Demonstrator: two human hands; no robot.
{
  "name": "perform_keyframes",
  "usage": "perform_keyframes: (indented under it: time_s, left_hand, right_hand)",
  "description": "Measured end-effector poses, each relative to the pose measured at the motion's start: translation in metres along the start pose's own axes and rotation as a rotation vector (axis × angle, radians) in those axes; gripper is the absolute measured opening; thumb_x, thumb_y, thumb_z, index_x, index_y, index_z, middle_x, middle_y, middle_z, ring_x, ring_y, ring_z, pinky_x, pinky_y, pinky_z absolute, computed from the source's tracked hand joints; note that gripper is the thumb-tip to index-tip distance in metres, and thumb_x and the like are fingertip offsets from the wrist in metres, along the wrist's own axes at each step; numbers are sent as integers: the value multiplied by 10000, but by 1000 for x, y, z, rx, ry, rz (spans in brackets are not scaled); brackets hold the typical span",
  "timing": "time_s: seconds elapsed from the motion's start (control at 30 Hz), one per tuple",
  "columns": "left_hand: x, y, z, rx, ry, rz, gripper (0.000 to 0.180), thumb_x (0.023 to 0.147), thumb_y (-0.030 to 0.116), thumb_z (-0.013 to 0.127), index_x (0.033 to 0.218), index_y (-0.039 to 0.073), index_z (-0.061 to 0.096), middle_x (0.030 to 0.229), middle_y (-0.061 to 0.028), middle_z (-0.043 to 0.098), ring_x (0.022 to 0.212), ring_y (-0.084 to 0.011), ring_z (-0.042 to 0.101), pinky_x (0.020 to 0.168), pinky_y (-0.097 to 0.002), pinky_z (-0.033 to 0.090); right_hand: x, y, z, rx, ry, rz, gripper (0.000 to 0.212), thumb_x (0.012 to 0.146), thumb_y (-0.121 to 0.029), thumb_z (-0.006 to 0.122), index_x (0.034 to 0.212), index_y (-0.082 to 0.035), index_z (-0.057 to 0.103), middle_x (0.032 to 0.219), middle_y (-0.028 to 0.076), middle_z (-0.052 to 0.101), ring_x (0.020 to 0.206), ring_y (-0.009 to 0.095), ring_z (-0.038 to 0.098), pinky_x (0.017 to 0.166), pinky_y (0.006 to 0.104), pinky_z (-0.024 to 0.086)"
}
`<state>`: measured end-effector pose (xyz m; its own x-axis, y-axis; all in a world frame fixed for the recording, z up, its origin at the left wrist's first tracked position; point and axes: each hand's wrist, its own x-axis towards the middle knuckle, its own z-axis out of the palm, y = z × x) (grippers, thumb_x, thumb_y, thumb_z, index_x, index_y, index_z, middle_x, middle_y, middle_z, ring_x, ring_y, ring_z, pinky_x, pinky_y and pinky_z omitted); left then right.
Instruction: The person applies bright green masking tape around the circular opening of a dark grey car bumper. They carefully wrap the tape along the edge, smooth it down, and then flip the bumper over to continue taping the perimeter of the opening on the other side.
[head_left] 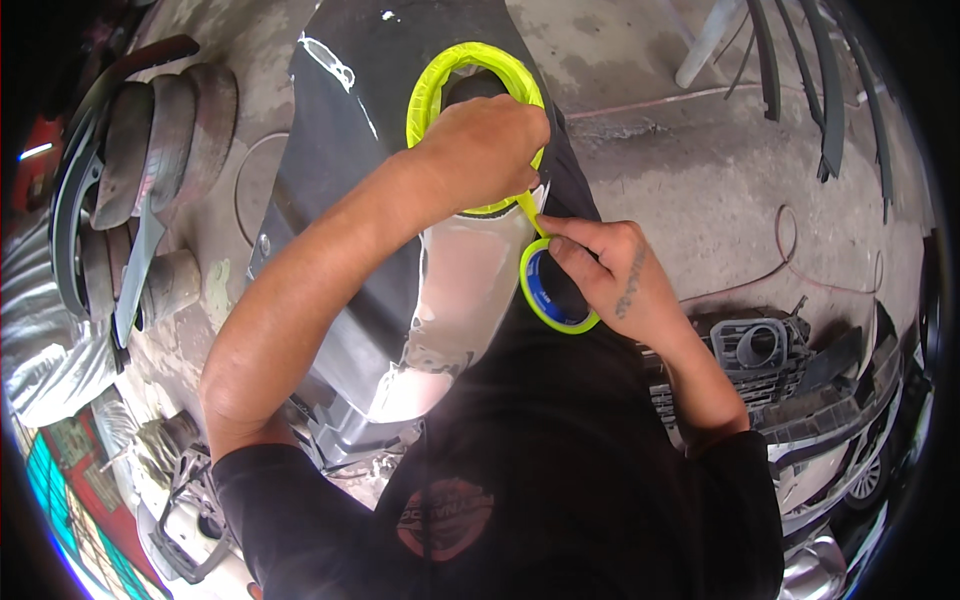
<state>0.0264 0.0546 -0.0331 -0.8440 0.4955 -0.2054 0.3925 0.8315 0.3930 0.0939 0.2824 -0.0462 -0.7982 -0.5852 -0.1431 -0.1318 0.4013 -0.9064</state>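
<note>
A dark grey plastic car bumper [345, 200] with pale, sanded-looking filler patches lies in front of my body. A round opening in it is ringed with wrinkled yellow-green masking tape [428, 88]. My left hand [490, 145] reaches across the opening, fingers curled down on the tape at its right rim; the fingertips are partly hidden. In my right hand [605, 265] is a tape roll [530, 290] with a blue core, held between thumb and fingers just below the opening. A short strip of tape [530, 212] runs taut from the roll up to the rim by my left fingers.
Worn bumper-like parts [160, 140] are stacked at the left. A grille with a round lamp opening [755, 345] and other car parts lie at the right. Dark trim strips [825, 90] stand at the upper right. A thin hose [785, 255] loops over the concrete floor.
</note>
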Motion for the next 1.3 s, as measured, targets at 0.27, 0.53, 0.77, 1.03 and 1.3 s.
perform_keyframes:
  time_s: [0.27,0.53,0.77,1.03,1.3]
  left_hand:
    - [-6,5,3,62,31,28,160,890,140,760,973,3,761,952,-218,759,941,-406,750,829,-504,585]
    - [-85,64,-8,-108,640,290,432,777,250,919,1093,3,758,1098,-131,734,1023,-371,722,866,-503,597]
    - [-122,64,15,251,535,218,388,780,100,775,1155,1,768,1102,-149,738,1201,-375,700,1074,-568,554]
    - [-136,65,-8,47,413,118,287,694,-49,786,981,-52,767,1021,-177,758,1204,-419,729,1035,-547,621]
    - [-135,56,-20,6,370,-14,245,766,-92,732,1007,-67,766,1056,-194,756,1247,-441,712,1061,-512,600]
  right_hand:
    - [-17,-4,-17,453,-109,231,323,1068,-104,653,1355,16,739,760,4,664,574,66,575,540,239,494]
    - [-8,-12,-19,1152,265,159,555,1090,-222,607,1549,78,521,886,59,568,664,177,591,634,339,579]
    - [18,-12,5,1397,-4,138,507,1119,-194,563,1557,55,516,925,87,647,825,226,684,775,346,600]
    - [91,35,-5,838,-202,-152,422,1042,-210,738,1425,-35,708,1156,106,778,1045,167,743,899,317,612]
    - [124,38,-3,768,-238,-225,242,1009,-172,771,1145,26,794,962,86,802,839,136,759,763,300,621]
